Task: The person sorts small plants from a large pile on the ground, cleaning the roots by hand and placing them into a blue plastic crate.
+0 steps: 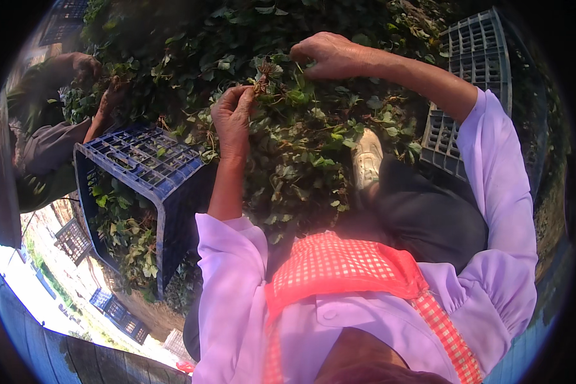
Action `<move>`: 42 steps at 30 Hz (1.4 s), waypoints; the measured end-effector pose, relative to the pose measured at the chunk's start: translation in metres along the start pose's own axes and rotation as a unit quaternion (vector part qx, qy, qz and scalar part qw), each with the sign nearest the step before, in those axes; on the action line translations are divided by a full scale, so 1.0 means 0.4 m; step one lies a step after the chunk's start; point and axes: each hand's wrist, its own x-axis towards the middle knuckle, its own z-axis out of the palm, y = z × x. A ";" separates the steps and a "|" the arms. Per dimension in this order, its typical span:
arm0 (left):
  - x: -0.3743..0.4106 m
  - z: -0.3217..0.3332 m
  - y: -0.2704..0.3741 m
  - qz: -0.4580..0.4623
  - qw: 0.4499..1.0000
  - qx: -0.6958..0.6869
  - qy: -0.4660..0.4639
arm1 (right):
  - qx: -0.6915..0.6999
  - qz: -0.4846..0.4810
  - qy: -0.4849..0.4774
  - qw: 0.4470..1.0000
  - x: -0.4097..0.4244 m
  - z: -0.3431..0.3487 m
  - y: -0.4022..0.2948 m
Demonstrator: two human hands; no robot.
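Observation:
My left hand [233, 115] pinches a small leafy plant [267, 73], probably a strawberry seedling, between thumb and fingertips. Its reddish-brown crown and stalks point up, and green leaves spread beside it. To the right, my right hand [331, 55] hovers with curled fingers near the plant's leaves. Whether a stem sits between those fingers cannot be made out. Beneath both hands lies a thick heap of cut or uprooted leafy plants [293, 177], some green, some withered and brown.
A blue plastic crate [161, 163] lies on its side at left with plants inside. Another slatted crate [480, 62] stands at right. A co-worker's hands [106, 96] handle plants at upper left. My shoe [367, 158] rests among the leaves. More crates [117, 312] stand farther off.

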 end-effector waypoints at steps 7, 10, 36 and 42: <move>-0.014 0.060 0.009 -0.013 0.996 -0.073 -0.044 | 0.385 0.025 -0.049 0.921 0.024 0.048 -0.032; -0.028 0.040 0.014 -0.047 0.994 -0.082 -0.047 | 0.263 0.013 -0.046 0.964 0.019 0.018 -0.044; -0.027 -0.042 0.097 0.224 0.754 0.617 0.020 | 0.262 0.076 -0.065 0.960 -0.002 0.040 -0.027; -0.021 0.051 0.095 0.068 0.962 0.236 -0.117 | 0.476 0.094 -0.064 0.872 -0.002 0.024 -0.087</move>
